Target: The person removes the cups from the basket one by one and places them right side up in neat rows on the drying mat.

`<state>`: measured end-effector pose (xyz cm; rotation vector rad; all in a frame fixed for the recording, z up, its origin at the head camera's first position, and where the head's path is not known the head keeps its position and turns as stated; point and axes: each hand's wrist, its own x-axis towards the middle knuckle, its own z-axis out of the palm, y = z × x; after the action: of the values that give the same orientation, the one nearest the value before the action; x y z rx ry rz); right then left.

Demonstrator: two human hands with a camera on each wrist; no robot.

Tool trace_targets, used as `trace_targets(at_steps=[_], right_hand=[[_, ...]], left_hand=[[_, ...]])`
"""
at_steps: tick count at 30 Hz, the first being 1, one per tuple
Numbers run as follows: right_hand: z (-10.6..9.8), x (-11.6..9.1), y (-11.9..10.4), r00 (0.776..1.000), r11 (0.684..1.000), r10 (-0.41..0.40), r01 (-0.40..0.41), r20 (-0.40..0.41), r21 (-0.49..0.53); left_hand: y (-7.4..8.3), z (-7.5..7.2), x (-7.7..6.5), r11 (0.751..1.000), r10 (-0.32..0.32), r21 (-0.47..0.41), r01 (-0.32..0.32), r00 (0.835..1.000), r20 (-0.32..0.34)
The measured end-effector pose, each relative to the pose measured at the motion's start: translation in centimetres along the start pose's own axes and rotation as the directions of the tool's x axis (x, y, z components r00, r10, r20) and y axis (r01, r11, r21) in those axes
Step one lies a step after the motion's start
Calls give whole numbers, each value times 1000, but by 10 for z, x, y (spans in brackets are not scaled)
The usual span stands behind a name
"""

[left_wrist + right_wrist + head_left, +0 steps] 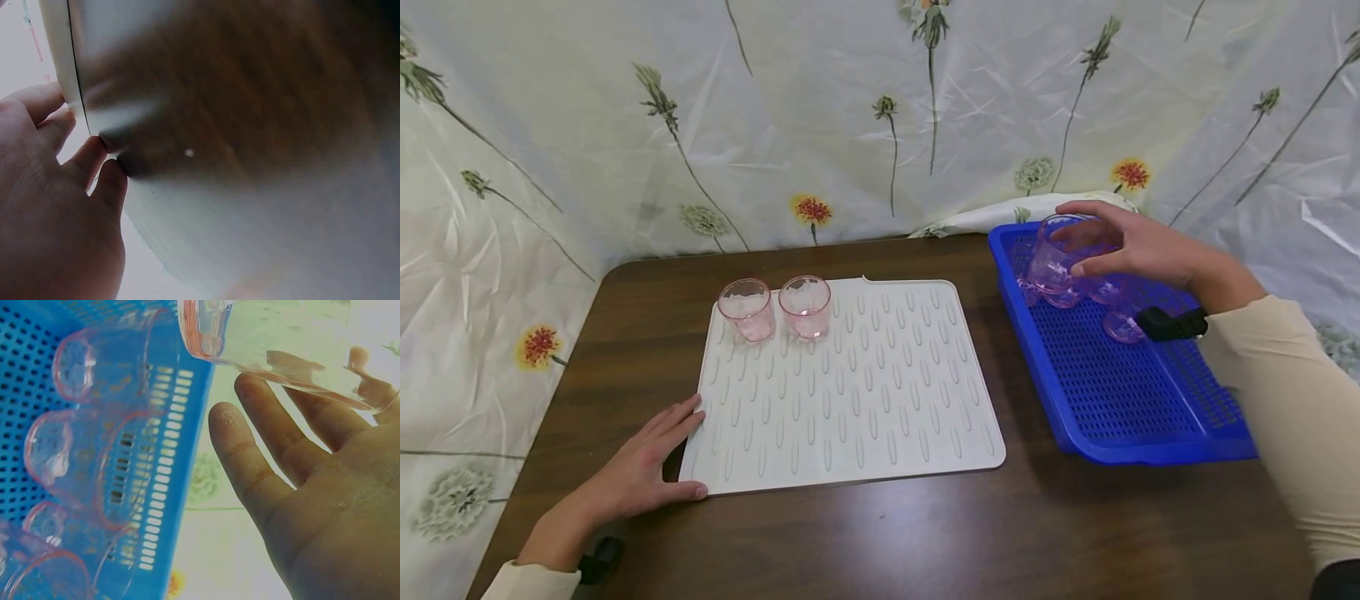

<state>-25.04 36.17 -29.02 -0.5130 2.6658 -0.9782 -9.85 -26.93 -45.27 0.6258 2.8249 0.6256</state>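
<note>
Gripping a pink-tinted glass tumbler [1046, 262] in the right hand [1150, 246] between thumb and fingers, over the far left part of a blue perforated basket [1150, 453] with similar glasses [59, 459] inside. Resting the left hand [632, 473], with fingers extended, against a white mat [850, 400] on the worktop [880, 533]. Seeing two upright tumblers [806, 310] at the mat's far left.

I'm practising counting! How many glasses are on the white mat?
2: the left glass at the far-left corner of the white mat, the right glass just beside it.
</note>
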Motion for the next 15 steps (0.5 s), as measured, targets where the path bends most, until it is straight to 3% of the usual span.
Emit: trace_targets(at_steps=[8,15], right_hand=[[6,18,-28,1000,999,-1,2,26,-45],[19,51,-56,996,999,-33,30,83,36]], left_hand=[[0,0,1,1000,16,12,-16,1000,-13],[-1,1,1,999,19,27,-19,1000,-10]])
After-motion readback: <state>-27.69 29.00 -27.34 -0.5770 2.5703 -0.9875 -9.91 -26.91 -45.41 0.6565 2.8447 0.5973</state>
